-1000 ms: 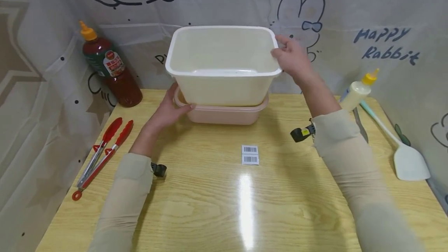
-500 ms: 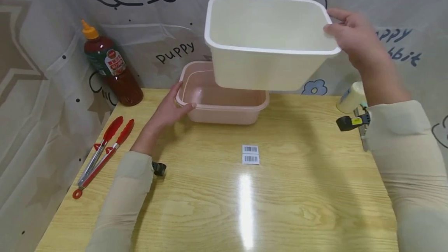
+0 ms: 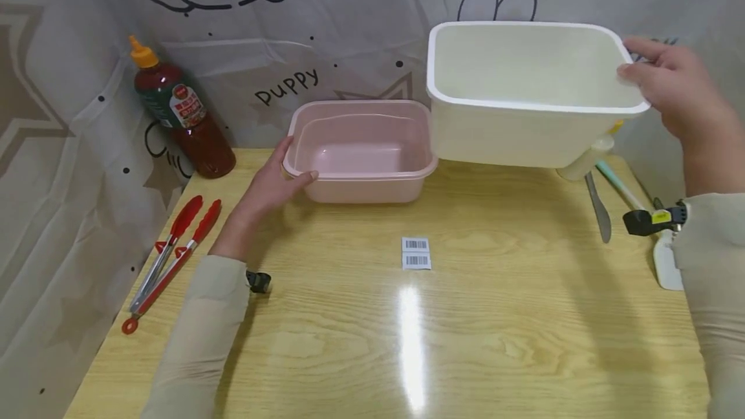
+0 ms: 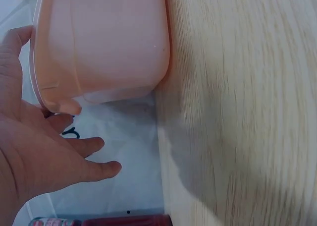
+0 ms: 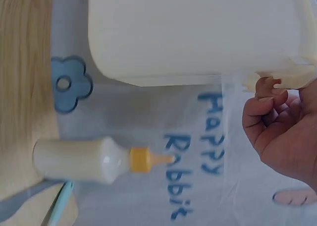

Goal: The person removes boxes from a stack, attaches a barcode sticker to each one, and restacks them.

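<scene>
In the head view, a pink plastic basin stands upright on the table. My left hand holds its left end, with the thumb at the front rim and a finger at the left rim. The left wrist view shows the other fingers spread below the basin's end. Above the table at the right, my right hand grips the right rim of a white plastic bin. The bin is raised with its mouth tipped toward me. Curled fingers lie under its rim in the right wrist view.
Red-tipped tongs and a red sauce bottle are at the left. A white squeeze bottle, a spreader knife and a white spatula lie right. Barcode labels sit mid-table. A printed curtain closes the back.
My right hand has lifted the white bin out of the pink basin and carried it to the right, then slightly lower. The left hand and the basin have stayed in place.
</scene>
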### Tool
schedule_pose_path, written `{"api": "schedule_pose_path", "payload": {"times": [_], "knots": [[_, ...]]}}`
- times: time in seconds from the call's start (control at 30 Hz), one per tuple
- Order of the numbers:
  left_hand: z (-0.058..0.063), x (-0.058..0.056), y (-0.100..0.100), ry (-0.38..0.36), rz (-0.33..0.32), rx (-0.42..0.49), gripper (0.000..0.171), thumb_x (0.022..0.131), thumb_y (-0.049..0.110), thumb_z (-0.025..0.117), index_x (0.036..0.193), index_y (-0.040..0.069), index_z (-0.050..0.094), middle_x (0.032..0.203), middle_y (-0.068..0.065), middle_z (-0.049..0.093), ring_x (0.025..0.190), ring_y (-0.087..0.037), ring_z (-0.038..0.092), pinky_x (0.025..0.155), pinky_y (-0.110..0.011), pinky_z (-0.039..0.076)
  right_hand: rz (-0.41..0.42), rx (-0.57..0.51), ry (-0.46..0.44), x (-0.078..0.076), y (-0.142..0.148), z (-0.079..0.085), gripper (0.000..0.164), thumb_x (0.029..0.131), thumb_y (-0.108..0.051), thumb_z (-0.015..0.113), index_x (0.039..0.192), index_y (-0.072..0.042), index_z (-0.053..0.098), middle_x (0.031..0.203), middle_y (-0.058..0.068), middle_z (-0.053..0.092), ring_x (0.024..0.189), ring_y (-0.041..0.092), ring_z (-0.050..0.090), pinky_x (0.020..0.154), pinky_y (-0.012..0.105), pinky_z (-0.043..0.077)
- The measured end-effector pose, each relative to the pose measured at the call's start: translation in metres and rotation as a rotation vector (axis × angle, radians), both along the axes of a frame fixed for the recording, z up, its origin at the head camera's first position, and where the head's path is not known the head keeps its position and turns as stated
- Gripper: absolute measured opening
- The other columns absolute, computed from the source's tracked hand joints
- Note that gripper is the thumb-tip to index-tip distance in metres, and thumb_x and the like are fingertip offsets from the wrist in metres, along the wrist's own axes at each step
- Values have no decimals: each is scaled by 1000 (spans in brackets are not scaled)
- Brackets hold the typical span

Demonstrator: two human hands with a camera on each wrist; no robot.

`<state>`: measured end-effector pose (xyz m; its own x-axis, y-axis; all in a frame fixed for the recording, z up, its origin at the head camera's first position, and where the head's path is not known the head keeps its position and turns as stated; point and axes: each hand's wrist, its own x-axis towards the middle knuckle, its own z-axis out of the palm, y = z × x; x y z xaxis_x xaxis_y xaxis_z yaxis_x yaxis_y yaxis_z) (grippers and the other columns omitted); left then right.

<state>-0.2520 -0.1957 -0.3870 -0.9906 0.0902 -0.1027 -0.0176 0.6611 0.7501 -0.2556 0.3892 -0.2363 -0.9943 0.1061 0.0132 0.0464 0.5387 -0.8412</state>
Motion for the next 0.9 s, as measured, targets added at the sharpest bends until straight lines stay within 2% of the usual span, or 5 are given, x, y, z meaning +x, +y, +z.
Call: {"api": "schedule_pose_path", "payload": {"times": [0.3, 0.43, 0.53, 0.7, 0.9], "knots": [[1, -2, -8, 7, -4, -18, 95, 93, 52, 67, 163, 35, 6, 169, -14, 23, 152, -41, 27, 120, -66, 23, -2, 143, -116, 7, 21, -25, 62, 108, -32, 41, 163, -14, 19, 81, -29, 59, 67, 1, 63, 60, 16, 53], [1, 0, -8, -13, -4, -21, 96, 92, 54, 67, 163, 36, 5, 169, -14, 23, 152, -41, 28, 120, -67, 24, 27, 199, -161, 8, 20, -42, 66, 109, -40, 37, 164, -15, 11, 77, -27, 64, 69, 2, 65, 100, 46, 53], [-2, 1, -9, -27, 1, -31, 97, 92, 56, 66, 163, 38, 2, 169, -13, 21, 152, -42, 27, 119, -68, 24, 55, 225, -185, 9, 19, -57, 67, 109, -44, 35, 164, -17, 10, 81, -25, 65, 73, 3, 66, 105, 62, 42], [-3, -2, -11, -22, 7, -26, 96, 93, 55, 65, 162, 41, 1, 170, -12, 20, 153, -42, 26, 118, -70, 23, 78, 253, -167, 7, 17, -78, 63, 109, -43, 35, 164, -18, 16, 85, -23, 65, 75, 6, 67, 73, 24, 51], [-5, -4, -11, -23, 4, 8, 96, 93, 52, 67, 162, 43, 1, 170, -11, 21, 153, -42, 26, 117, -71, 23, 84, 260, -93, 2, 14, -103, 64, 109, -39, 35, 163, -12, 16, 89, -7, 66, 68, 7, 65, 64, 18, 50]]}}
